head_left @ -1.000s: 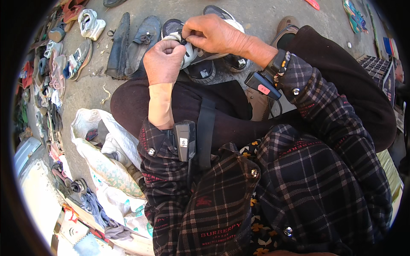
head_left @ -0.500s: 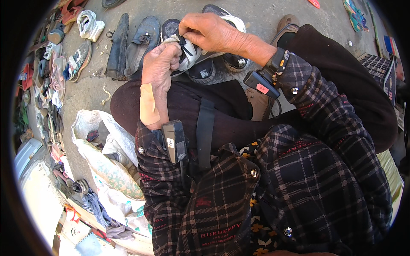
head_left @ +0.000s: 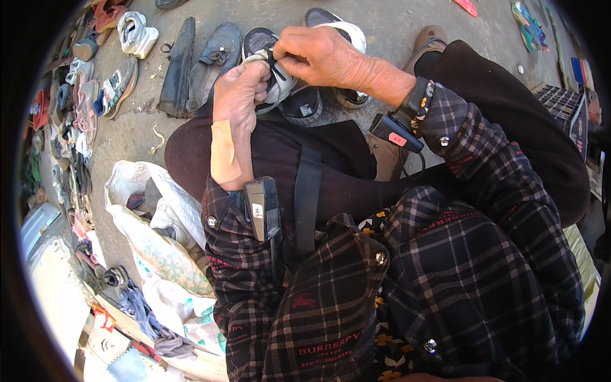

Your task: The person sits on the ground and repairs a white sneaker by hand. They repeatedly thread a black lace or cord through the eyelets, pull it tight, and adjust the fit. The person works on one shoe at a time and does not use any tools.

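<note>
A white-and-black shoe (head_left: 280, 89) is between my hands at the top middle, partly covered by them. My left hand (head_left: 240, 89) is closed, its fingers gripping the shoe's pale upper edge. Coming in from the right, my right hand (head_left: 318, 58) pinches a narrow black strip (head_left: 272, 62) on the shoe; whether it is a lace or a strap I cannot tell. A dark speckled insole (head_left: 259, 39) shows just beyond my hands. Behind my right hand lies another white shoe with a dark insole (head_left: 347, 28). A black shoe (head_left: 301, 105) sits below the held one.
A pair of dark flat shoes (head_left: 213, 67) stands left of my hands, beside a multicoloured sneaker (head_left: 118, 87) and a white sneaker (head_left: 136, 35). Many shoes line the far left. An open white sack (head_left: 130, 210) holding shoes rests by my left leg. A dark crate (head_left: 560, 105) stands at right.
My right hand has shifted slightly right and down, still pinching the black strip. My left hand keeps its grip on the shoe.
</note>
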`<state>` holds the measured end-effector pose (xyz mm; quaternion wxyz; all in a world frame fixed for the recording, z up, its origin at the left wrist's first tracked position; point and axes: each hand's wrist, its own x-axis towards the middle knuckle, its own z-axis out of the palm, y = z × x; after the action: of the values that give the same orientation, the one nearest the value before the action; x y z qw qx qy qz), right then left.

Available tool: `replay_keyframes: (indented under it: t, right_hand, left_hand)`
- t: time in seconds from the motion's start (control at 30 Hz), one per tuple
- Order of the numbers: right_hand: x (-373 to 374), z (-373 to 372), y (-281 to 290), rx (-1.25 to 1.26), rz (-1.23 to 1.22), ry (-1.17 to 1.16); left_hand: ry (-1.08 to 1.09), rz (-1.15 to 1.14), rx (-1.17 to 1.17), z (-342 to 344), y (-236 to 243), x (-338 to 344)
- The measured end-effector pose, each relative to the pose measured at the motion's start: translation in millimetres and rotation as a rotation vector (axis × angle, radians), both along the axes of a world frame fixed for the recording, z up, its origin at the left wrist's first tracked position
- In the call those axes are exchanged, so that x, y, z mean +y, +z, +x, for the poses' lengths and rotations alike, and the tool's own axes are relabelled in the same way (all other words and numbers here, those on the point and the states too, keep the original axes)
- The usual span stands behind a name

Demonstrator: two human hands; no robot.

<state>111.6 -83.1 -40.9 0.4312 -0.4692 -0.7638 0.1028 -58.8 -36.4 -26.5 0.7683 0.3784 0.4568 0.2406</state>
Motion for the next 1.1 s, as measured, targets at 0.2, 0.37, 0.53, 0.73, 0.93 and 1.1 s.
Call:
replay_keyframes:
  t: [0.2,0.37,0.53,0.73,0.93,1.1]
  right_hand:
    - [2,-3,5,-0.158,-0.018,-0.04]
    - [1,-14,11,-0.42,-0.142,-0.108]
    - [8,-3,13,-0.312,-0.181,-0.031]
    - [-1,10,11,0.138,-0.427,0.039]
    - [4,0,13,-0.098,-0.302,-0.014]
    - [3,-13,21,-0.401,-0.341,-0.092]
  left_hand:
    - [0.031,0.026,0.057,3,1,-1]
    - [0.065,0.18,0.256,10,1,-5]
    - [-0.005,0.38,0.41,12,4,-7]
    - [-0.053,0.496,0.392,12,4,-10]
    - [-0.038,0.296,0.312,8,-1,-2]
    - [-0.016,0.376,0.432,12,0,-5]
